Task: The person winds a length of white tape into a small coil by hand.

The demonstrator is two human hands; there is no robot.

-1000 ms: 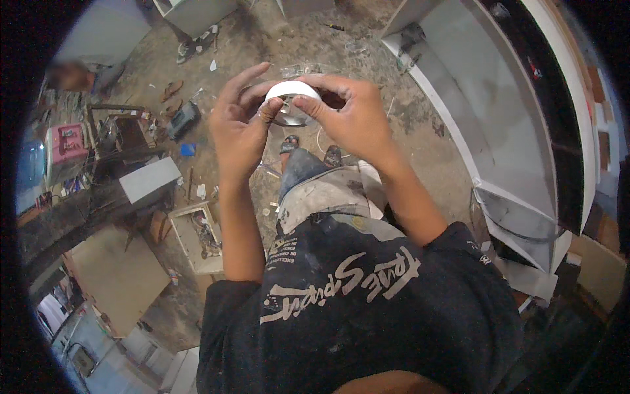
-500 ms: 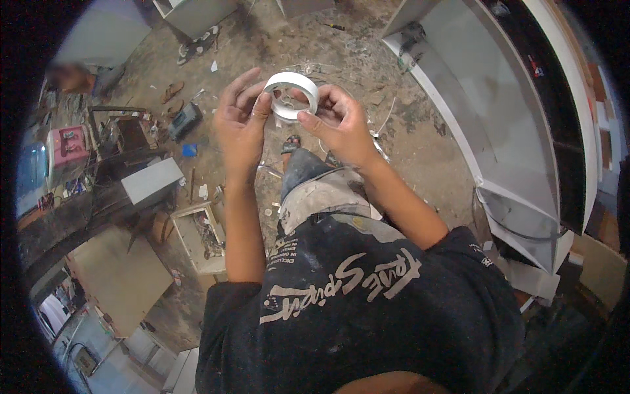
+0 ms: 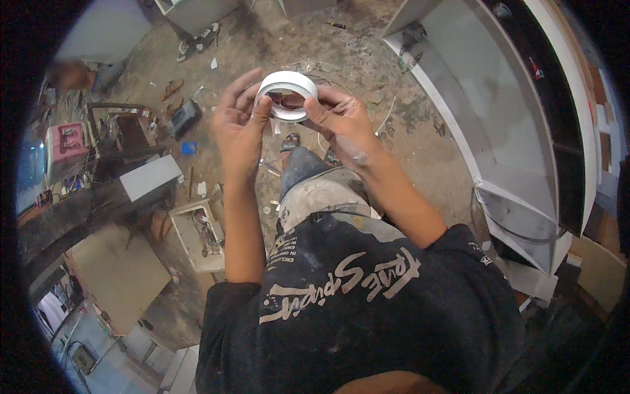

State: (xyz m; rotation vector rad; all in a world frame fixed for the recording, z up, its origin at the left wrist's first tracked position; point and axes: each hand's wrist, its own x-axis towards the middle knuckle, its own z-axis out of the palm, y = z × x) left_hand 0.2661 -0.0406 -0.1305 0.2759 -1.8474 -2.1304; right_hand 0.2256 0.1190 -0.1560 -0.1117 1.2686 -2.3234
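Both my hands hold a white ring with a broad smooth rim, tilted, in front of me above the floor. My left hand grips its left side, with the thumb on the near edge and some fingers spread behind. On the other side my right hand pinches the rim between thumb and fingers; pale dust marks the skin near its wrist. Something dark reddish shows through the ring's opening, but I cannot make out what it is.
A large white cabinet carcass lies on the right. Scraps, sandals and a screwdriver are scattered on the stained floor. At left are a pale board, a pink box and an open drawer-like box. A person is at upper left.
The ring has turned and shifted slightly left in my hands, and its opening now looks dark reddish. My right thumb has moved up along the rim; both hands keep their hold.
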